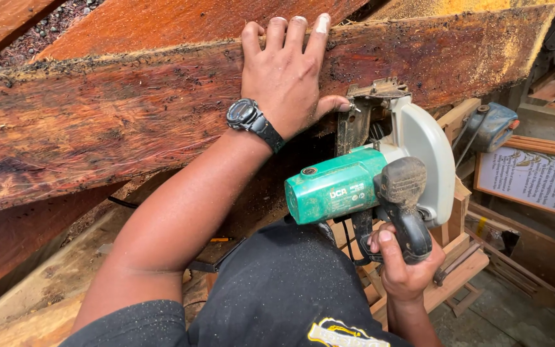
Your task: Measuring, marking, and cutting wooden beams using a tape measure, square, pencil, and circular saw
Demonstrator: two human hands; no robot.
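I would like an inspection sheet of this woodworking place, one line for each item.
Surface: large reddish plank, rough, dusted with sawdust.
Job's things: green circular saw, its base against the plank's edge.
Clutter: wooden frames stacked below; blue tool at right.
Grippers: left hand flat on the plank, wearing a black watch; right hand in a closed grip on the saw's black handle.
Cables: black cord hanging under the saw.
Surroundings: framed printed sheet at right.

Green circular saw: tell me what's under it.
Under the green circular saw: the right hand gripping its black handle, and light wooden frames. The saw body hides the blade and the cut.
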